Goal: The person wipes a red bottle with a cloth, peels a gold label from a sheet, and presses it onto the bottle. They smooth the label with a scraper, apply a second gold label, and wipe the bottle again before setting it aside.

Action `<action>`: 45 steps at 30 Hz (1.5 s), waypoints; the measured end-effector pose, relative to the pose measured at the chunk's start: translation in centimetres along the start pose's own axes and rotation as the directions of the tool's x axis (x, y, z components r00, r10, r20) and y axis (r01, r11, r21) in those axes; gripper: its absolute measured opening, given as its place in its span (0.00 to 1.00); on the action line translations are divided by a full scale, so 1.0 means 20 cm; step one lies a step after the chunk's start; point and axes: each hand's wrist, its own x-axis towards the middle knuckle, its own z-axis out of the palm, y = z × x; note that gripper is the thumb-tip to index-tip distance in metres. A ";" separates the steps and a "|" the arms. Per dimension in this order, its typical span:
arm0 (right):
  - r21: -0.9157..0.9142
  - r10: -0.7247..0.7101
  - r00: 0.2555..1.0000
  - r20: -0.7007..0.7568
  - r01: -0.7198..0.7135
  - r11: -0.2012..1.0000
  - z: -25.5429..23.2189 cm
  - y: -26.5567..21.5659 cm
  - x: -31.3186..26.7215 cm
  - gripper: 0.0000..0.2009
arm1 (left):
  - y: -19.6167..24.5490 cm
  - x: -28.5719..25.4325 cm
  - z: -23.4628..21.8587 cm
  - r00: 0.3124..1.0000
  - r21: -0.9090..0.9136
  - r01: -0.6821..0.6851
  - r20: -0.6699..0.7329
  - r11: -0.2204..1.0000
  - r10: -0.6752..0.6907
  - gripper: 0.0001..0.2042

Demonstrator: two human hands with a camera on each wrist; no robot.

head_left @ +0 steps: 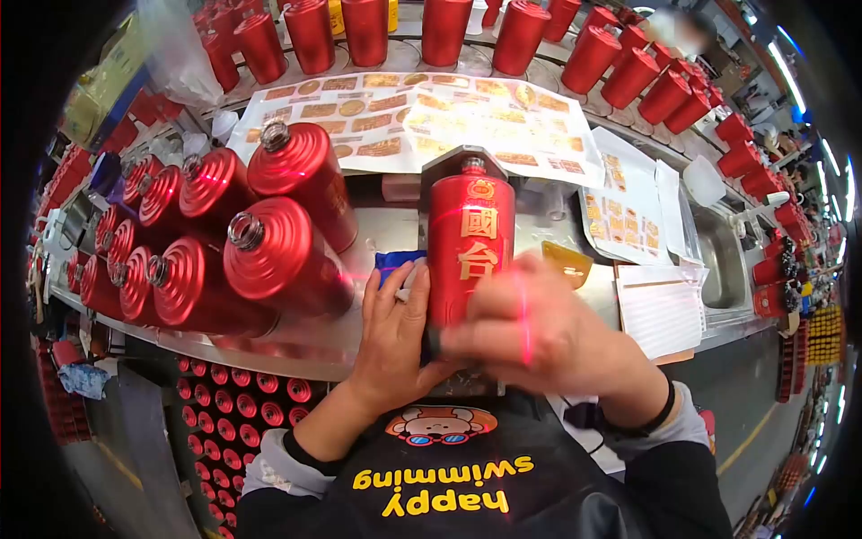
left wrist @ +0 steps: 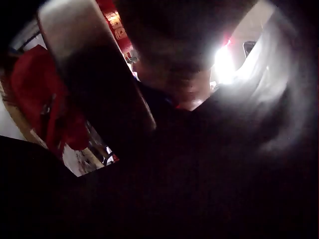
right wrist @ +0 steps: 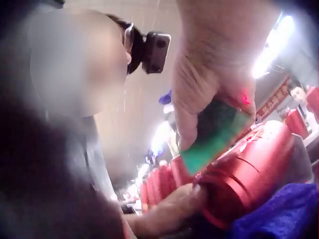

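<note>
A red bottle [head_left: 470,235] with gold characters lies on its back in a dark holder [head_left: 452,165], its neck pointing away from me. My left hand [head_left: 391,334] rests along its lower left side, fingers stretched forward and thumb by its base. Over the lower right of the bottle is my right hand [head_left: 548,328], blurred in the head view. The right wrist view shows this hand pinching a flat green scraper [right wrist: 199,158], its lower edge close to the bottle's base. A blue cloth [head_left: 395,262] lies by the left fingers. The left wrist view is mostly dark.
Several red bottles [head_left: 285,256] stand close together at left. Sheets of gold stickers [head_left: 377,149] lie behind the holder, with more red bottles [head_left: 446,34] on a curved conveyor beyond. At right are a yellow piece [head_left: 566,263], white papers [head_left: 660,310] and a sink [head_left: 721,269].
</note>
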 end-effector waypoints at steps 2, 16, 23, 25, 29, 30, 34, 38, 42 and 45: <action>0.313 0.170 0.983 0.072 -0.185 0.932 -0.02 0.02 -0.03 0.11 | 0.00 -0.02 0.01 1.000 0.014 -0.005 0.004 1.000 0.005 0.53; -0.477 0.531 0.799 -0.282 -0.597 0.645 -0.40 1.45 -0.26 0.12 | -0.02 0.26 -0.07 0.997 -0.031 -0.058 -0.046 0.998 0.057 0.42; -0.384 0.960 0.259 -0.109 -0.902 0.200 -0.40 1.86 0.01 0.30 | -0.01 0.22 -0.06 0.998 -0.087 -0.019 -0.060 0.996 0.013 0.39; -0.370 0.940 0.285 -0.186 -0.907 0.202 -0.38 1.91 0.03 0.30 | -0.03 0.21 -0.05 0.998 -0.112 -0.021 -0.054 0.993 0.015 0.39; -0.503 0.888 0.417 -0.194 -0.819 0.275 -0.40 1.93 0.04 0.22 | -0.04 0.22 -0.04 0.997 -0.186 -0.022 -0.072 0.982 0.008 0.38; -0.524 0.872 0.449 -0.193 -0.799 0.295 -0.41 1.95 0.02 0.20 | -0.04 0.22 -0.03 0.997 -0.193 -0.019 -0.072 0.981 0.005 0.38; -0.716 0.726 0.661 -0.188 -0.598 0.359 -0.40 2.04 -0.04 0.14 | -0.04 0.21 -0.03 0.997 -0.198 -0.012 -0.082 0.980 -0.004 0.38; -0.498 0.740 0.615 -0.272 -0.748 0.439 -0.38 2.01 -0.06 0.15 | -0.03 0.22 -0.03 0.997 -0.187 -0.017 -0.081 0.982 0.002 0.37; -0.428 0.826 0.563 -0.011 -0.750 0.505 -0.42 1.94 0.01 0.20 | -0.03 0.22 -0.04 0.997 -0.193 -0.029 -0.076 0.981 0.015 0.37; -0.393 0.876 0.483 -0.009 -0.807 0.441 -0.43 1.91 0.05 0.19 | -0.04 0.21 -0.03 0.996 -0.198 -0.025 -0.086 0.980 0.008 0.37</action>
